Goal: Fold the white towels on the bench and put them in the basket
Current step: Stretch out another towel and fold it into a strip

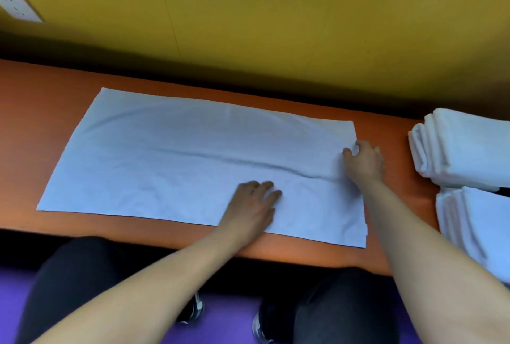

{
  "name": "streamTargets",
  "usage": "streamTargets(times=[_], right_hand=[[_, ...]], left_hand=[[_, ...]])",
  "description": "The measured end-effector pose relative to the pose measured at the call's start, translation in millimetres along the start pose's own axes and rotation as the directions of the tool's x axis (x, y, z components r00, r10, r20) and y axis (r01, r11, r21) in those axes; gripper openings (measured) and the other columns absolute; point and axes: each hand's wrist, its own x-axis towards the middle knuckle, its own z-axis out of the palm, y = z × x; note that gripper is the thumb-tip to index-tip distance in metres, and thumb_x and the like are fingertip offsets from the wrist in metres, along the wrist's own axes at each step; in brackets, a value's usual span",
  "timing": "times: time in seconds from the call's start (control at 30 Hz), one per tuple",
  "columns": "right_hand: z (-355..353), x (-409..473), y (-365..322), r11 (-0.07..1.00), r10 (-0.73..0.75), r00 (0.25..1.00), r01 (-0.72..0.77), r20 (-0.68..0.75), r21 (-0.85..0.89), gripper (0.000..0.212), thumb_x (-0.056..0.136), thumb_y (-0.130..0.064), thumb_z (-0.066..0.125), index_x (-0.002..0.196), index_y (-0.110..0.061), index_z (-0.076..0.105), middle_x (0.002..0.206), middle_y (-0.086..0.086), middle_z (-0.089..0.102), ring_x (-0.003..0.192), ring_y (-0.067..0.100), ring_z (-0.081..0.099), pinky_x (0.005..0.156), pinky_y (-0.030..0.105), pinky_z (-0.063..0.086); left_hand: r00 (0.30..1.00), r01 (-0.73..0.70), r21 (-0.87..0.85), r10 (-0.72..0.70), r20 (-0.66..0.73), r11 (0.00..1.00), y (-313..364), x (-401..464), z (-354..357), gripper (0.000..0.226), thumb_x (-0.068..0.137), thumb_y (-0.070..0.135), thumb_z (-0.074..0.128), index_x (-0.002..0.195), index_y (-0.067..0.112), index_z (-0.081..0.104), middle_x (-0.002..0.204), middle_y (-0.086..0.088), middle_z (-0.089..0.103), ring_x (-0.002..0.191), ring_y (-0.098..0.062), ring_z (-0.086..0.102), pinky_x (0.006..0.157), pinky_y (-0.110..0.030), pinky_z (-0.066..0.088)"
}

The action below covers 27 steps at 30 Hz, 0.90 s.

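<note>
White towel (179, 155) lies spread flat on the orange counter (41, 89), a long crease running across its middle. The left hand (254, 202) presses on it with straight fingers near the front edge; the right hand (364, 160) pinches its right edge. Folded white towels (463, 147) sit stacked at the right.

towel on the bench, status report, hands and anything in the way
Left hand flat on spread towel. Right hand pinching its right edge. Not folded yet. Folded towels stacked at right, clear of it.
</note>
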Motion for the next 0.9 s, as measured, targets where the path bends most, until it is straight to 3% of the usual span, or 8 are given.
streamTargets(times=[0.17,0.33,0.43,0.57,0.63,0.73,0.83,0.9], right_hand=[[-4,11,3,0.993,0.11,0.994,-0.11,0.013,0.051,0.045,0.087,-0.041,0.07,0.124,-0.016,0.06,0.13,0.014,0.056,0.123,0.038,0.052,0.109,0.049,0.037],[-13,28,-5,0.948,0.221,0.961,-0.251,0.165,0.196,0.021,0.081,-0.017,0.079,0.091,-0.009,0.063,0.103,0.011,0.066,0.092,0.032,0.063,0.091,0.041,0.053],[-16,32,-9,0.937,0.216,0.953,-0.264,0.214,0.229,0.013,0.083,-0.009,0.075,0.091,-0.006,0.066,0.096,0.013,0.065,0.086,0.032,0.062,0.086,0.041,0.055],[-20,30,-5,0.905,0.131,0.974,-0.193,0.184,0.379,0.013,0.085,-0.018,0.071,0.077,-0.015,0.061,0.079,0.001,0.063,0.08,0.025,0.06,0.075,0.036,0.052],[-27,27,-7,0.844,0.102,0.976,-0.186,0.191,0.502,0.013,0.087,-0.022,0.074,0.091,-0.014,0.065,0.083,0.001,0.065,0.076,0.021,0.061,0.07,0.031,0.048],[-36,25,-17,0.714,0.114,0.962,-0.252,0.247,0.653,0.012,0.086,-0.018,0.076,0.095,-0.014,0.069,0.084,0.008,0.07,0.066,0.022,0.059,0.064,0.032,0.044],[-44,16,-38,0.602,0.107,0.934,-0.334,0.342,0.725,0.012,0.087,-0.007,0.069,0.081,-0.016,0.067,0.064,0.002,0.067,0.058,0.017,0.054,0.052,0.022,0.043],[-46,6,-60,0.568,0.081,0.926,-0.348,0.37,0.746,0.01,0.09,-0.007,0.066,0.083,-0.013,0.066,0.069,0.004,0.066,0.058,0.015,0.057,0.047,0.02,0.045]], left_hand=[[0.981,-0.155,-0.035,0.158,0.115,0.987,86,23,30,0.036,0.084,0.039,0.056,0.113,0.021,0.068,0.112,-0.003,0.064,0.08,-0.027,0.057,0.07,-0.035,0.049],[0.968,-0.102,-0.034,0.107,0.226,0.994,101,36,35,0.037,0.078,0.055,0.07,0.103,0.028,0.066,0.106,-0.002,0.058,0.08,-0.024,0.053,0.071,-0.034,0.046],[0.965,-0.094,0.013,0.087,0.246,0.996,108,39,30,0.02,0.073,0.03,0.077,0.088,0.026,0.066,0.09,0.001,0.058,0.068,-0.021,0.05,0.059,-0.031,0.038],[0.978,0.088,-0.122,-0.062,0.201,0.989,112,46,14,0.032,0.063,0.007,0.077,0.084,0.018,0.056,0.071,0.002,0.051,0.054,-0.019,0.046,0.048,-0.03,0.026],[0.969,0.203,-0.302,-0.146,0.201,0.931,107,47,-2,0.024,0.082,0.006,0.063,0.095,0.014,0.044,0.079,-0.004,0.052,0.064,-0.027,0.051,0.055,-0.039,0.041],[0.93,0.35,-0.488,-0.237,0.28,0.799,103,41,-26,0.013,0.093,0.015,0.044,0.096,0.015,0.031,0.083,-0.007,0.052,0.072,-0.034,0.049,0.064,-0.044,0.042],[0.884,0.463,-0.607,-0.388,0.262,0.646,104,31,-52,0.024,0.094,0.042,0.043,0.091,0.02,0.035,0.077,-0.002,0.053,0.071,-0.03,0.05,0.061,-0.04,0.037],[0.856,0.492,-0.648,-0.46,0.237,0.581,99,23,-65,0.039,0.095,0.056,0.034,0.094,0.019,0.046,0.08,-0.002,0.06,0.077,-0.029,0.056,0.069,-0.043,0.046]])
